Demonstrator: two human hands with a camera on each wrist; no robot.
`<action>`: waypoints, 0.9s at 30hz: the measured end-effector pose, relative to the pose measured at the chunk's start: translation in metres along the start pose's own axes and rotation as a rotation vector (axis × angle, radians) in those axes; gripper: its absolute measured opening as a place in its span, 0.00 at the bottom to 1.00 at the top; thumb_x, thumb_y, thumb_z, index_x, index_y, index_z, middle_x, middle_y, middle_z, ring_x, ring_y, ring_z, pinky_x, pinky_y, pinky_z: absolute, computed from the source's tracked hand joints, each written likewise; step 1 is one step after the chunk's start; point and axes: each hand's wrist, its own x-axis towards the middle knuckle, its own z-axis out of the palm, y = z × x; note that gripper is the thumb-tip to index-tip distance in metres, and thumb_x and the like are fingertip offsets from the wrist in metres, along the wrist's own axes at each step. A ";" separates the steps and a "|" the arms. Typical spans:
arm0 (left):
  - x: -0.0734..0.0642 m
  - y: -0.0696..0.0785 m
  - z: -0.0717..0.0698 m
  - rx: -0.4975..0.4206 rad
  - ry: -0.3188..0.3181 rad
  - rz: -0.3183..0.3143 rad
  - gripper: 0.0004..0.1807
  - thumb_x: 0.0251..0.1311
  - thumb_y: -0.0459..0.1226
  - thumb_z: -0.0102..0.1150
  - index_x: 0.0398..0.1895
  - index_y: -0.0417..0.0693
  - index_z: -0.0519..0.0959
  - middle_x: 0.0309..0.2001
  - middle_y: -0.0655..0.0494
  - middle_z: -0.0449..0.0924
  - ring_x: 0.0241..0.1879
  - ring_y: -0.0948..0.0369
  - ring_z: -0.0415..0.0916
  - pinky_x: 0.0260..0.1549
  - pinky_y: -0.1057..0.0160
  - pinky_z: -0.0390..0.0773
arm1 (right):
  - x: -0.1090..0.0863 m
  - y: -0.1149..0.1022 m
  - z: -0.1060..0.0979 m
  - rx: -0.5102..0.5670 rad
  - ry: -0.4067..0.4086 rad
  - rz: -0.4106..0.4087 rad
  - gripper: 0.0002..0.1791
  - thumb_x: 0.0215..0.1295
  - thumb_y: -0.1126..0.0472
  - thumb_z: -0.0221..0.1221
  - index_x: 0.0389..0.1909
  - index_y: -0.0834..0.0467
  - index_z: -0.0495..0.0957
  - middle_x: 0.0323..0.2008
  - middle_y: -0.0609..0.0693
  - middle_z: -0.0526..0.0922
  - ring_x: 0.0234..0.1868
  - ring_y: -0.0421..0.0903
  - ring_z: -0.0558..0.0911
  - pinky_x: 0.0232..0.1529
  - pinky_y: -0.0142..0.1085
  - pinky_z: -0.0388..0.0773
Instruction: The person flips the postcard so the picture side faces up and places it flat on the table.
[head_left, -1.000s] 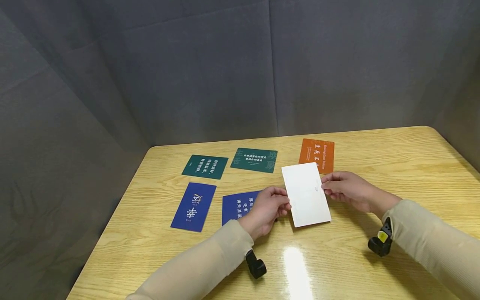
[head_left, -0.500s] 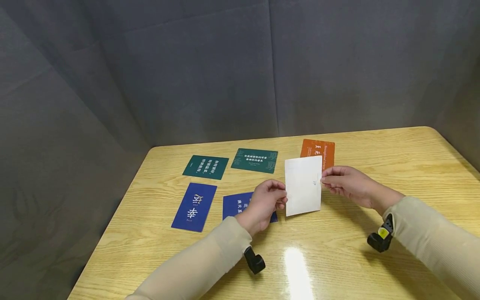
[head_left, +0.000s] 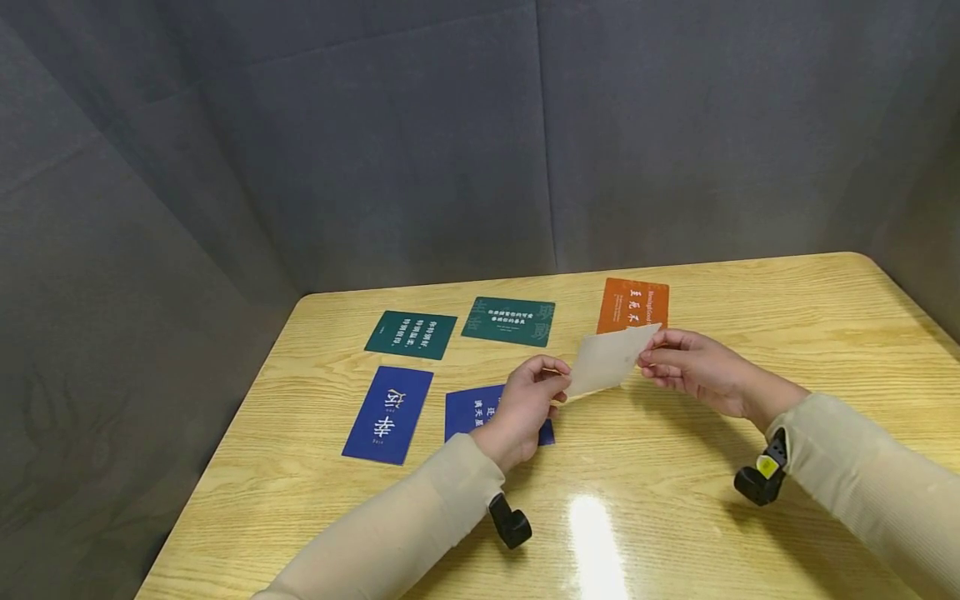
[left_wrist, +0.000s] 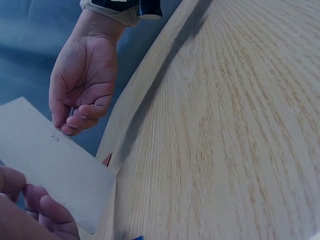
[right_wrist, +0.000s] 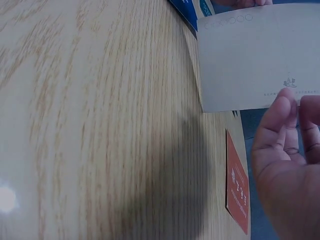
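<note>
A white postcard [head_left: 609,360] is held above the table, tilted steeply away so the head view sees it foreshortened. My left hand [head_left: 528,408] pinches its left edge, and my right hand [head_left: 693,371] pinches the opposite edge between thumb and fingers. In the right wrist view, the pale side of the postcard [right_wrist: 245,60] shows a row of small circles and a small printed emblem. Its other side faces away from these views. Partly behind my left hand lies a blue card [head_left: 468,412] with white characters. An orange card [head_left: 633,304] lies just beyond the postcard.
Two green cards, one at the left [head_left: 411,335] and one in the middle [head_left: 510,321], lie toward the table's back edge. Another blue card [head_left: 388,414] is at the left. Grey cloth [head_left: 420,150] hangs behind the wooden table [head_left: 810,333].
The postcard has been lifted and turned between both hands, from face-on to the head camera to strongly tilted. Both hands have shifted only slightly. The cards on the table stay put.
</note>
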 end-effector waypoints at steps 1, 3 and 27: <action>0.000 0.000 0.000 -0.004 -0.003 -0.003 0.04 0.73 0.29 0.55 0.41 0.44 0.79 0.38 0.55 0.75 0.36 0.57 0.72 0.32 0.62 0.70 | 0.000 0.000 0.000 0.005 -0.002 -0.001 0.06 0.80 0.68 0.51 0.44 0.57 0.76 0.42 0.49 0.84 0.43 0.40 0.84 0.45 0.32 0.82; 0.000 0.000 0.000 -0.014 -0.007 -0.009 0.04 0.73 0.28 0.55 0.40 0.44 0.79 0.39 0.55 0.75 0.36 0.57 0.73 0.32 0.63 0.70 | -0.001 0.000 0.000 0.012 -0.006 -0.005 0.06 0.80 0.68 0.51 0.44 0.57 0.77 0.43 0.48 0.84 0.43 0.40 0.84 0.45 0.32 0.82; 0.004 -0.003 -0.001 -0.122 -0.015 -0.026 0.08 0.70 0.23 0.56 0.47 0.31 0.82 0.37 0.48 0.81 0.35 0.60 0.80 0.35 0.69 0.80 | 0.001 0.002 -0.004 -0.065 0.060 0.003 0.09 0.79 0.68 0.50 0.47 0.57 0.79 0.39 0.47 0.85 0.39 0.40 0.85 0.41 0.33 0.82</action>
